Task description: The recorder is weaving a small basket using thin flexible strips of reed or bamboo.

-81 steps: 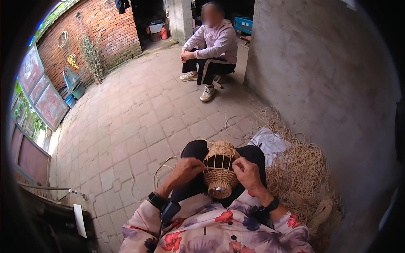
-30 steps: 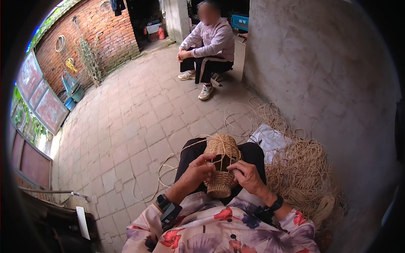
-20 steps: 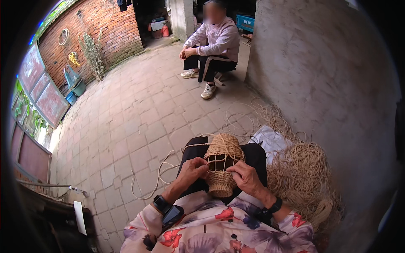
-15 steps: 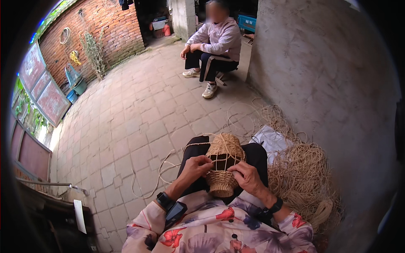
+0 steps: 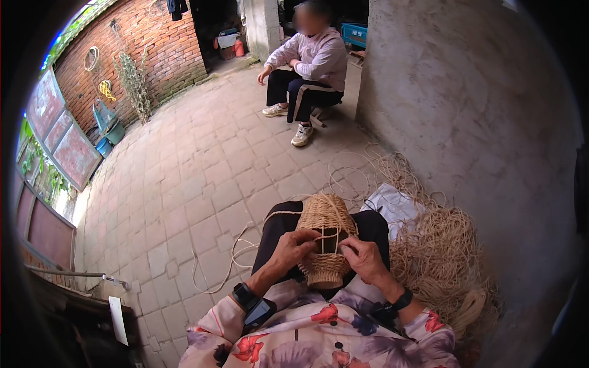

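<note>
A woven straw-coloured basket [image 5: 325, 211] lies across my lap, its narrow end toward me. Bare upright cords span a dark gap in its side. My left hand [image 5: 296, 248] is at the gap's left edge, thumb and fingers pinched on a cord [image 5: 329, 236] that crosses those uprights. At the right edge my right hand [image 5: 366, 260] is closed, with fingertips against the basket's cords; exactly what they grip is partly hidden. A loose length of the same cord trails from the basket over my left knee to the ground.
A big tangled heap of cord [image 5: 442, 257] lies to my right by the grey wall [image 5: 472, 110], partly over a white sheet [image 5: 392, 205]. Ahead, a person [image 5: 307, 67] sits on a low stool on the paving [image 5: 184, 202]. Buckets [image 5: 112, 132] stand far left.
My left hand has shifted slightly right along the gap, and my right hand has edged right. The seated person's arms have changed position, with one hand now resting farther out over the knee.
</note>
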### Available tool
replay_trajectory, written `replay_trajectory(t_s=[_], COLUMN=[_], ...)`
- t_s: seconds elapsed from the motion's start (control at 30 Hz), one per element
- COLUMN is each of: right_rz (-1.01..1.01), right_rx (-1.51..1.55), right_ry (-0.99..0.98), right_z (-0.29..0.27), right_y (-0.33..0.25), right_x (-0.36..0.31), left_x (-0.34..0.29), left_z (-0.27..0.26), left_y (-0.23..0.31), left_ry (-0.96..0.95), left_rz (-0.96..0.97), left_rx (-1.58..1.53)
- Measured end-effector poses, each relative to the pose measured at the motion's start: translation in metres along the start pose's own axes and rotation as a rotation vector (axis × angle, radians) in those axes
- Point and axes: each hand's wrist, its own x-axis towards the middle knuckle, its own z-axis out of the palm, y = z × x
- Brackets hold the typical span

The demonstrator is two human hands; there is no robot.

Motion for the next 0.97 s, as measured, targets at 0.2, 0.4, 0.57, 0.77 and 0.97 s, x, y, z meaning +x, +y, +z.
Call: replay_trajectory(t_s=[0.2,0.4,0.57,0.77,0.97], right_rz=[0.222,0.249,0.292,0.256,0.271], right_rx=[0.158,0.204,0.222,0.173,0.103], right_ry=[-0.125,-0.153,-0.176,-0.181,-0.136], right_z=[-0.002,-0.009,-0.009,-0.007,-0.005], right_y=[0.008,0.005,-0.002,0.002,0.004], right_x=[-0.008,0.0,0.0,-0.001,-0.002], left_x=[-0.004,-0.022,-0.019,-0.017,-0.029], left_z=[0.005,0.009,0.014,0.001,-0.035], left_y=[0.006,-0.002,0.009,-0.002,-0.013], left_ry=[0.069,0.214,0.369,0.403,0.552], left_rz=[0.048,0.108,0.215,0.333,0.208], left_rx=[0.317,0.011,0.638,0.916,0.874])
